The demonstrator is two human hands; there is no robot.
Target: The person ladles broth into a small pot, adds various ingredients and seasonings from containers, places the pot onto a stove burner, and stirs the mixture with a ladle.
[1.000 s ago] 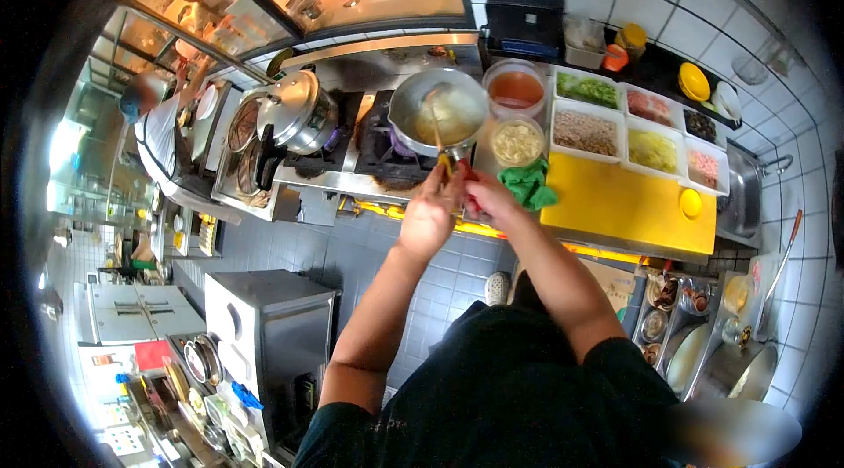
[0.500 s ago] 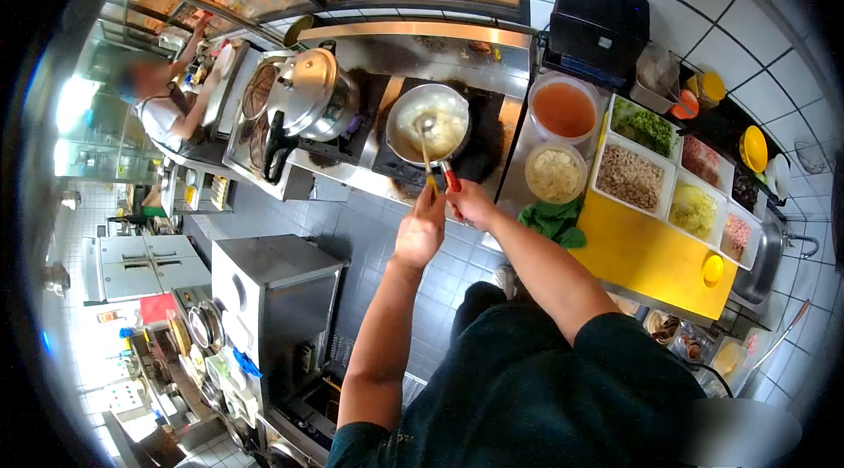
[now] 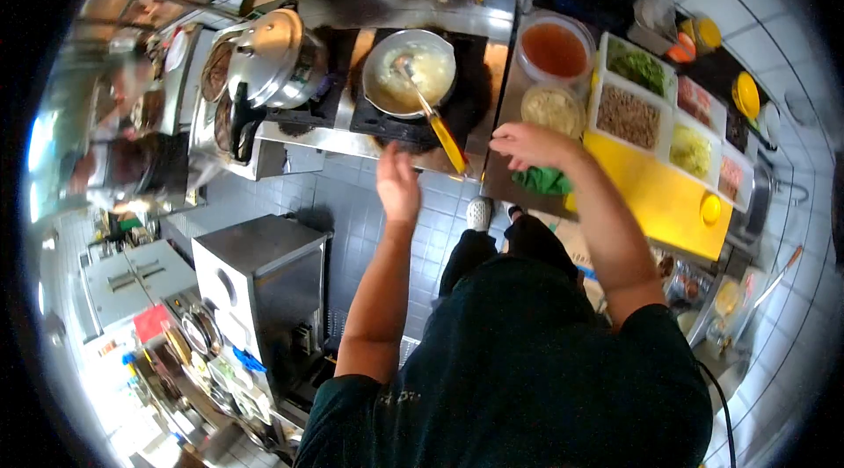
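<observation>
Now both hands (empty) flank ladle [image 3: 437, 121].

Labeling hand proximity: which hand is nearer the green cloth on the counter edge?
Right. The right hand hovers just above the green cloth, at the counter edge by the yellow board. The left hand is farther off, in front of the stove below the pan.

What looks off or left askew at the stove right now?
The ladle sits unattended in the pan, its yellow handle jutting past the stove's front edge. Neither the left hand nor the right hand holds it. No spills visible.
</observation>
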